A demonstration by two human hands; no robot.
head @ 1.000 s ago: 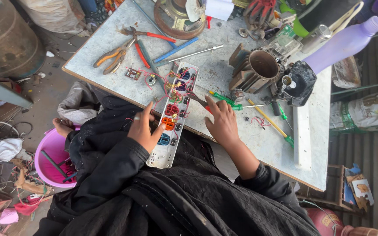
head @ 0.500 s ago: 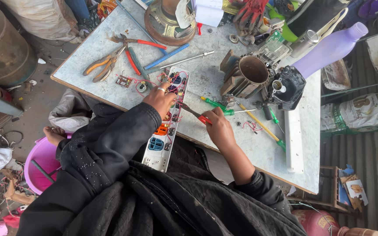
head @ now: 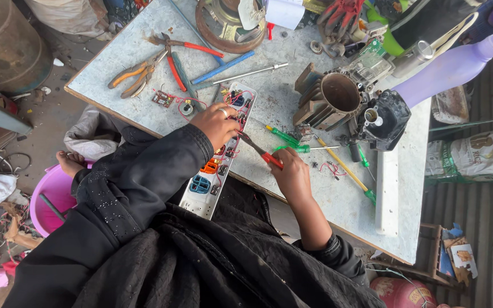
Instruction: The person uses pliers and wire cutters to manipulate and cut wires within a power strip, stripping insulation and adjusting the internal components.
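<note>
Left hand (head: 218, 122) presses down the open power strip (head: 215, 165); right hand (head: 291, 174) grips a red-handled tool (head: 261, 151). Strip: light, stiff, fragile wiring; hold its casing edges.

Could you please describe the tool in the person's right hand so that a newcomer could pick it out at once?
Start at the grey worktable and find the long white power strip hanging over its near edge. The right hand holds a slim red-handled tool whose metal tip reaches into the strip, by the left hand. Unlike the green-handled screwdriver lying beside it, it is red and lifted off the table.
</note>
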